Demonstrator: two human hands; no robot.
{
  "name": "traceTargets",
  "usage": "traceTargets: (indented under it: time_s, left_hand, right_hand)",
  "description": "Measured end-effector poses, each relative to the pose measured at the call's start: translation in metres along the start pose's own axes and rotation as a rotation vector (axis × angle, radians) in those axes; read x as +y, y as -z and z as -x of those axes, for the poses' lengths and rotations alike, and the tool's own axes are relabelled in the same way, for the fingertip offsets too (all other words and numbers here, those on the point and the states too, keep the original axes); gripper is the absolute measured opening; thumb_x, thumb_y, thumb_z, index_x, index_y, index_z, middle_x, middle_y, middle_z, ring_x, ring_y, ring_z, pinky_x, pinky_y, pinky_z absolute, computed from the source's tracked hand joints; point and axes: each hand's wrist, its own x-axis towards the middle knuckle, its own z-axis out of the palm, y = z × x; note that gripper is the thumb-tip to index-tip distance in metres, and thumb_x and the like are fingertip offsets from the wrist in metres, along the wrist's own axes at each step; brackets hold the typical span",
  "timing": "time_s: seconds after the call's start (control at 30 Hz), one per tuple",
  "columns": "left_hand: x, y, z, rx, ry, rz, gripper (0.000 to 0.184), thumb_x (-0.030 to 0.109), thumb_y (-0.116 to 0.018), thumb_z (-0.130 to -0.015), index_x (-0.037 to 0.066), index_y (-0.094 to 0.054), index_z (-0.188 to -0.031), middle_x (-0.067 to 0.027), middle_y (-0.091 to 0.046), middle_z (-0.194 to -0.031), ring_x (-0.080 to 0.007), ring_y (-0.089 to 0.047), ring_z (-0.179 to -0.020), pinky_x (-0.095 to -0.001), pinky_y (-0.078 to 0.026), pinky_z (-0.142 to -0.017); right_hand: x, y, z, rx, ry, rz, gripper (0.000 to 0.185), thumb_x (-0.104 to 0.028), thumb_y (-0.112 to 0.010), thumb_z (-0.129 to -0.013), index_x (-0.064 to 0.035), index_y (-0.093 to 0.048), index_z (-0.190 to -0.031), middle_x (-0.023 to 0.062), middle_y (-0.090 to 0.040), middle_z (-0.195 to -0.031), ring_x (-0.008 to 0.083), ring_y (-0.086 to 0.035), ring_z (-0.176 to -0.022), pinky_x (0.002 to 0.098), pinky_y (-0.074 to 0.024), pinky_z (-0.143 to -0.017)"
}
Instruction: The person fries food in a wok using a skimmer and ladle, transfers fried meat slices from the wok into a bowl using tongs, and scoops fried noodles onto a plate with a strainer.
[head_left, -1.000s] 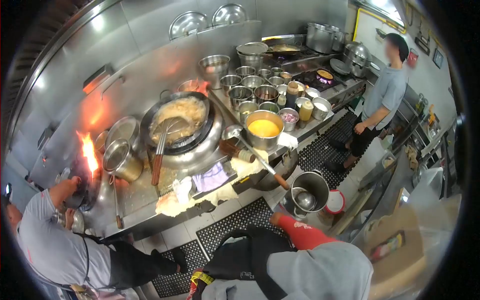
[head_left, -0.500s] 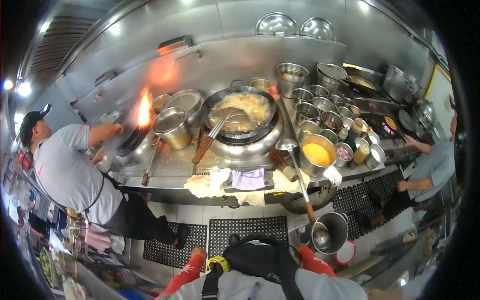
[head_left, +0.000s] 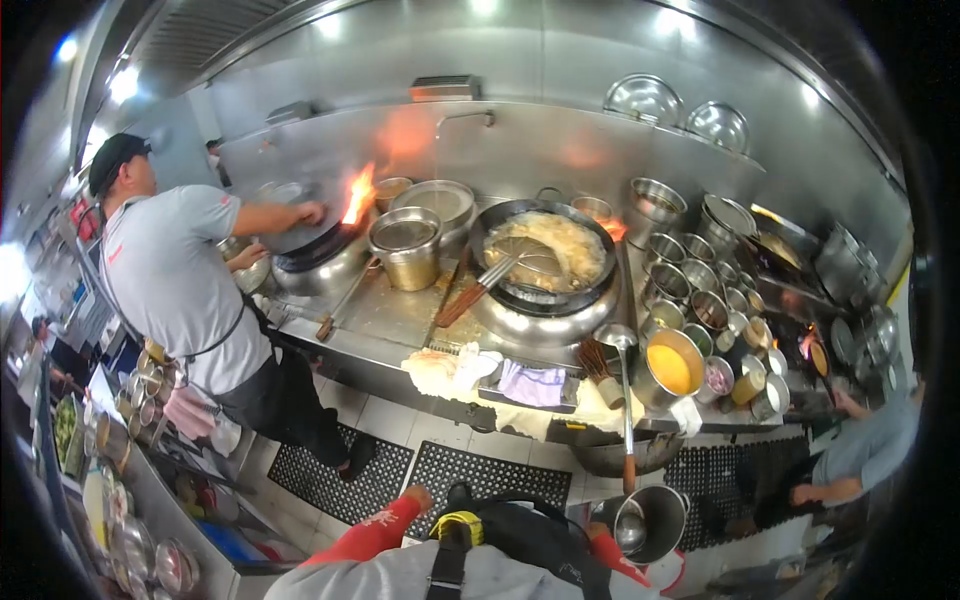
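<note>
My left hand [head_left: 418, 497] hangs low beside my body over the black floor mat, below a red sleeve; its fingers are too small to make out. Near the tall metal pot [head_left: 662, 525], my right hand [head_left: 598, 529] shows only in part, its fingers hidden. A long-handled ladle [head_left: 628, 415] lies across the counter edge, its wooden grip above the pot. Neither hand touches the large wok [head_left: 552, 197], where pale food sits in bubbling liquid with a wire strainer [head_left: 527, 255] resting in it.
A co-worker [head_left: 185, 280] stands at the left by a flaming wok [head_left: 320, 250]. Another person [head_left: 870, 455] at the right holds a pan handle. Metal tubs, an orange-filled pot [head_left: 672, 368], a brush [head_left: 600, 374] and cloths [head_left: 532, 383] line the counter. Shelves with bowls fill the lower left.
The view has swung left, bringing the left co-worker and shelves further in. My left hand has come into view. The right person's hand now holds a pan over a flame.
</note>
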Motion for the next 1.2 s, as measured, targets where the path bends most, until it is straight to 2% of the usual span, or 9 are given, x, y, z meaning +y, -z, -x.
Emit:
traceTargets:
  time_s: [0.2,0.23,0.37,0.57,0.8,0.93,1.0,1.07,1.2]
  left_hand:
    - [-0.007,-0.019,-0.002,0.091,0.073,0.209,0.025,0.024,-0.052,-0.076,0.009,-0.069,-0.066,-0.0097,-0.065,-0.065,-0.0246,-0.064,-0.055,-0.0372,-0.052,-0.049]
    - [-0.008,-0.024,-0.004,0.090,0.231,0.388,0.018,0.018,-0.056,-0.071,0.008,-0.069,-0.063,-0.0110,-0.068,-0.072,-0.0240,-0.067,-0.077,-0.0379,-0.054,-0.070]
    - [-0.027,-0.035,0.002,-0.018,-0.224,-0.286,0.021,0.022,-0.057,-0.073,0.008,-0.069,-0.064,-0.0115,-0.066,-0.066,-0.0234,-0.067,-0.069,-0.0348,-0.054,-0.066]
    - [-0.020,-0.036,0.032,0.135,0.184,0.343,0.028,0.029,-0.055,-0.079,0.007,-0.069,-0.068,-0.0060,-0.067,-0.065,-0.0182,-0.066,-0.061,-0.0339,-0.054,-0.063]
    - [-0.019,-0.037,0.017,-0.004,0.179,0.184,0.022,0.026,-0.058,-0.077,0.008,-0.070,-0.073,-0.0076,-0.068,-0.074,-0.0211,-0.068,-0.073,-0.0347,-0.054,-0.069]
    - [-0.014,-0.014,0.014,-0.012,-0.106,-0.301,0.026,0.029,-0.059,-0.076,0.008,-0.070,-0.088,-0.0134,-0.067,-0.095,-0.0294,-0.065,-0.090,-0.0404,-0.052,-0.076]
    - [-0.007,-0.019,0.009,0.203,0.251,0.116,0.038,0.042,-0.050,-0.080,0.011,-0.070,-0.091,-0.0156,-0.067,-0.093,-0.0334,-0.064,-0.089,-0.0438,-0.052,-0.074]
    - [-0.012,-0.016,0.001,0.178,0.150,0.075,0.037,0.041,-0.051,-0.079,0.011,-0.070,-0.090,-0.0153,-0.067,-0.092,-0.0331,-0.064,-0.088,-0.0436,-0.052,-0.073]
    - [-0.005,-0.013,-0.014,0.158,0.057,-0.026,0.036,0.041,-0.052,-0.078,0.011,-0.070,-0.089,-0.0146,-0.067,-0.089,-0.0326,-0.065,-0.086,-0.0433,-0.052,-0.073]
  right_hand:
    - [0.014,-0.001,-0.016,0.003,0.001,0.086,0.033,-0.030,-0.054,-0.085,-0.0003,-0.061,-0.073,0.0161,-0.059,-0.059,0.0259,-0.059,-0.048,0.0375,-0.0486,-0.047]
    - [0.016,-0.002,-0.018,0.000,0.003,0.094,0.033,-0.030,-0.054,-0.085,-0.0004,-0.061,-0.074,0.0160,-0.059,-0.059,0.0260,-0.059,-0.049,0.0376,-0.0487,-0.048]
    - [0.014,-0.006,-0.024,-0.016,0.023,0.113,0.033,-0.031,-0.054,-0.085,-0.0006,-0.062,-0.074,0.0156,-0.059,-0.059,0.0261,-0.059,-0.050,0.0378,-0.0491,-0.049]
    - [-0.015,-0.004,-0.031,-0.052,0.066,0.117,0.034,-0.032,-0.054,-0.085,-0.0011,-0.063,-0.075,0.0150,-0.060,-0.059,0.0264,-0.060,-0.051,0.0381,-0.0497,-0.051]
    - [0.029,-0.029,-0.084,-0.119,0.182,0.263,0.038,-0.039,-0.051,-0.084,-0.0046,-0.067,-0.086,0.0136,-0.064,-0.068,0.0288,-0.063,-0.066,0.0386,-0.0498,-0.070]
    - [0.006,-0.027,-0.064,-0.079,0.137,0.122,0.041,-0.042,-0.049,-0.083,-0.0068,-0.068,-0.091,0.0168,-0.066,-0.086,0.0298,-0.064,-0.085,0.0374,-0.0473,-0.084]
    - [0.002,-0.017,-0.045,-0.027,0.173,0.196,0.037,-0.038,-0.050,-0.083,-0.0082,-0.068,-0.094,0.0178,-0.065,-0.086,0.0289,-0.063,-0.082,0.0377,-0.0477,-0.078]
    - [-0.024,-0.004,-0.029,-0.050,0.153,0.274,0.030,-0.030,-0.052,-0.083,-0.0105,-0.067,-0.099,0.0174,-0.064,-0.076,0.0272,-0.063,-0.064,0.0389,-0.0500,-0.062]
    - [-0.009,-0.004,-0.025,0.033,0.296,0.531,0.032,-0.036,-0.054,-0.081,-0.0090,-0.070,-0.089,0.0200,-0.065,-0.083,0.0327,-0.063,-0.078,0.0409,-0.0495,-0.073]
